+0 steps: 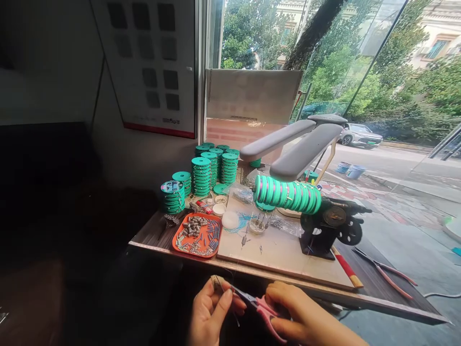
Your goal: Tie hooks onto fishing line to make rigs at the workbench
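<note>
Worktop point(149, 236) spans mid-frame from where I stand; at bottom centre, off its near edge, the right hand point(300, 307) has fingers curled round the handles of the pink-handled scissors point(256, 303), and the left hand point(212, 310) has fingers pinched on a small dark piece point(217, 284). Scissors' long axis slants up-left, tips at the left fingertips, contact unclear; piece lies just up-left of the tips, left hand nearer, its axis and pointing too small to tell.
</note>
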Tool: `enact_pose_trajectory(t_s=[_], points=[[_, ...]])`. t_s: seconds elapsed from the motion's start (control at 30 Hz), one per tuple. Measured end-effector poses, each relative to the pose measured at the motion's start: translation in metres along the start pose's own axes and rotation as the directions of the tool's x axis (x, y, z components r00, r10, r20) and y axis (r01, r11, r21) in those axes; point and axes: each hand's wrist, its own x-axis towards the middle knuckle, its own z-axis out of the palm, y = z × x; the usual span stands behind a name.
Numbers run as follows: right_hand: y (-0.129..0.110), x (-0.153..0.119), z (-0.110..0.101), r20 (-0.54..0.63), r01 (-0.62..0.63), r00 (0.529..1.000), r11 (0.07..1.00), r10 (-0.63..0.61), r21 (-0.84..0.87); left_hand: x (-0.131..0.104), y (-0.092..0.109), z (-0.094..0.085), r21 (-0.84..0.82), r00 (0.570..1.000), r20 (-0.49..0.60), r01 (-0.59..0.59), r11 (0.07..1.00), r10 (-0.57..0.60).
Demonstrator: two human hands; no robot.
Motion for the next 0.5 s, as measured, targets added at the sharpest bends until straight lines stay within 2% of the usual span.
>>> enact_pose_trajectory(t_s=[0.17,0.37,0.43,0.5], points=[[-0.005,-0.004,-0.007,0.046,-0.035,0.998,0.998,0.033,0.048,0.0,-0.001,0.0,-0.001,1.0,0.0,0.002,1.0,-0.002],[-0.004,0.003,-0.003,0.079,0.005,0.997,0.987,-0.018,0.16,0.0,0.0,0.0,0.023,1.0,0.002,-0.005,1.0,0.005],[-0.001,0.001,-0.003,0.07,0.023,0.997,0.988,-0.034,0.153,0.001,-0.001,-0.001,0.031,1.0,0.004,-0.018,0.999,0.017],[0.014,-0.011,-0.007,0.008,0.046,0.999,0.994,-0.047,0.096,0.003,-0.002,-0.001,0.021,1.0,0.001,-0.024,1.0,0.024]])
